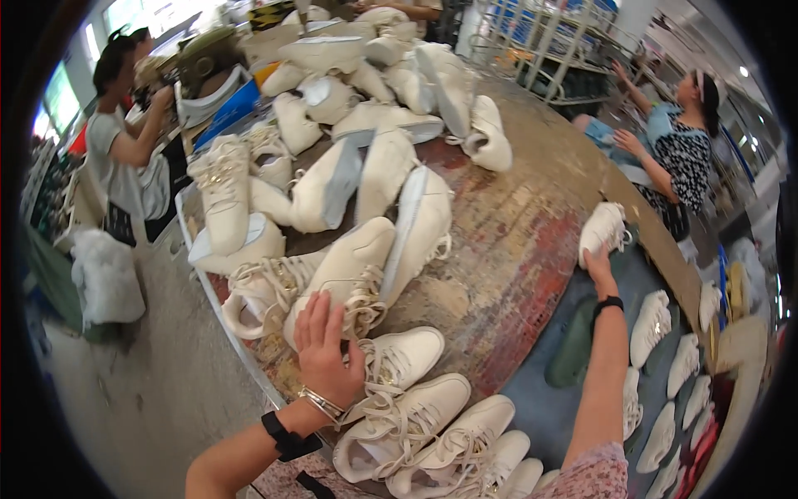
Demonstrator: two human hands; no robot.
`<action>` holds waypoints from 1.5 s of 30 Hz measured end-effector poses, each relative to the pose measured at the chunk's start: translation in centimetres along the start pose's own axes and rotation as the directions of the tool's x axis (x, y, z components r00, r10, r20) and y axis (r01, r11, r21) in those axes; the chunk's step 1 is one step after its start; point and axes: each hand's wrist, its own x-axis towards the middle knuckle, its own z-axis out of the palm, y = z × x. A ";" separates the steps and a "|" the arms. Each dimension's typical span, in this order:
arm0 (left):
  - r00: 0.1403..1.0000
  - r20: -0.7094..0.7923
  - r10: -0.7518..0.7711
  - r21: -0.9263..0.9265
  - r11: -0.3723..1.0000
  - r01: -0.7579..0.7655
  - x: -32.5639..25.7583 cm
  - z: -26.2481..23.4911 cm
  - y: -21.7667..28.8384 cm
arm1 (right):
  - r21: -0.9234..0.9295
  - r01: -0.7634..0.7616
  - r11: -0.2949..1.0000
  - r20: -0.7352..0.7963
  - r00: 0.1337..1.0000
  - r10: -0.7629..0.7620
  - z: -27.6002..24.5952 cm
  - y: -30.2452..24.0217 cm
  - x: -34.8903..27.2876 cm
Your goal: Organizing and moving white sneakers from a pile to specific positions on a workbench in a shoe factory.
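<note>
My left hand (328, 353) lies over the heel end of a cream lace-up shoe (362, 249) at the front of a heap. Its fingers are stretched out along the shoe's side, with the thumb apart near the laces. To the right, my right hand (600, 270) grips another cream shoe (603, 229) by one end, above a dark surface (532, 391). Below my left hand, several laced cream shoes (424, 407) stand side by side, toes pointing up and to the right. Several more shoes (650, 328) are set out in rows right of my right forearm.
A big pile of cream shoes (386, 125) covers the far left of the worn table (490, 249). A brown board edge (657, 224) borders the right side. One person (125, 141) works at the left, another (677, 154) at the right. Metal racks (553, 50) stand behind.
</note>
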 end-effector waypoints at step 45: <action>0.997 -0.057 -0.050 -0.118 0.992 0.043 -0.4 -0.2 -0.9 | -0.113 0.622 0.775 -0.073 0.773 -0.631 1.8 -28.4 -12.7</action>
